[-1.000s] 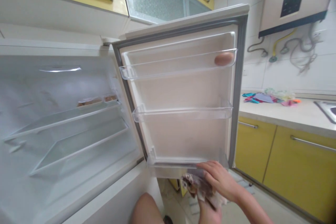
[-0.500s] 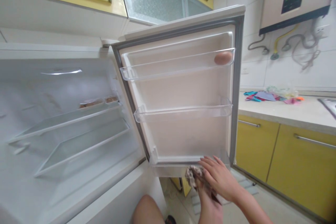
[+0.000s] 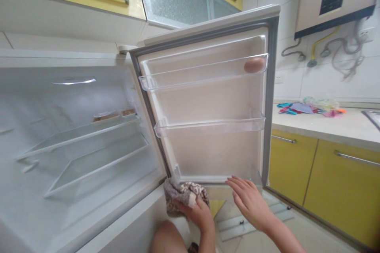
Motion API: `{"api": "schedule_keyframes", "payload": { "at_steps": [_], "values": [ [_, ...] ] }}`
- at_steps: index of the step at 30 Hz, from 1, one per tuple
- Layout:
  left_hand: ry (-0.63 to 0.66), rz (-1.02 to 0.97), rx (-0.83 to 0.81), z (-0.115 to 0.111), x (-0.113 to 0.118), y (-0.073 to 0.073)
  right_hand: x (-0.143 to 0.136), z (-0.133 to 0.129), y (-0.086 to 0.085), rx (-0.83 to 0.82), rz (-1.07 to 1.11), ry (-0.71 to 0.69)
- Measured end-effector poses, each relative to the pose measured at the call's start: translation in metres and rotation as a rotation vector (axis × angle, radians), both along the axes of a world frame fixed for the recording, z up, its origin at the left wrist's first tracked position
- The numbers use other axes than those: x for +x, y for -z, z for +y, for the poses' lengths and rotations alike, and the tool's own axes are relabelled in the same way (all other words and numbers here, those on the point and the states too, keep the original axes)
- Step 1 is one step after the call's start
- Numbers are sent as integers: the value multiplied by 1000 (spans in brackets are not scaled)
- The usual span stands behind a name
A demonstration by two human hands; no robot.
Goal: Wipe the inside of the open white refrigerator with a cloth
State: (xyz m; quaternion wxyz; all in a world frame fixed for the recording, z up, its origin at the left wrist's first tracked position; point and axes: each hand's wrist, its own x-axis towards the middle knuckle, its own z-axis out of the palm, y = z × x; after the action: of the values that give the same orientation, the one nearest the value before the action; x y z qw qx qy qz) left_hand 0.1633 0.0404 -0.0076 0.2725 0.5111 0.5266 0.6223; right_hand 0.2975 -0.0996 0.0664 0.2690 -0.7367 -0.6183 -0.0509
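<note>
Because the open fridge door (image 3: 208,152) could swing under pressure, its bottom bin (image 3: 220,193) needs steadying. Bunched at the bin's hinge-side end, the patterned cloth (image 3: 175,195) should press evenly into the narrow corner, ahead of the knuckles. Curled fingers of the left hand (image 3: 198,212) clasp it; the right hand (image 3: 251,202), its outstretched fingers slightly parted at the rim, suits bracing.

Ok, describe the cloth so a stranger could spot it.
Find the open fridge door, then its bottom bin. At the hinge-side end, the left hand holds the crumpled cloth, whose greyish-brown and white pattern sets it apart from the clear bins above.
</note>
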Motion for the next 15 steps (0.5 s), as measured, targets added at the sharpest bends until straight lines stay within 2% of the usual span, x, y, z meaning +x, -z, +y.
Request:
{"api": "schedule_keyframes", "payload": {
  "at_steps": [2,4,7,11,15],
  "values": [
    [-84,131,185,4,-8,13,-1,1,2,15,10,15],
    [-102,291,339,2,-14,24,-2,2,4,28,32,33],
    [38,615,520,-15,-17,33,-2,4,6,29,81,49],
    [302,966,758,-40,-10,26,4,9,3,47,172,102],
    [420,1065,936,-46,3,5,13,14,-1,160,177,109]
  ]
}}
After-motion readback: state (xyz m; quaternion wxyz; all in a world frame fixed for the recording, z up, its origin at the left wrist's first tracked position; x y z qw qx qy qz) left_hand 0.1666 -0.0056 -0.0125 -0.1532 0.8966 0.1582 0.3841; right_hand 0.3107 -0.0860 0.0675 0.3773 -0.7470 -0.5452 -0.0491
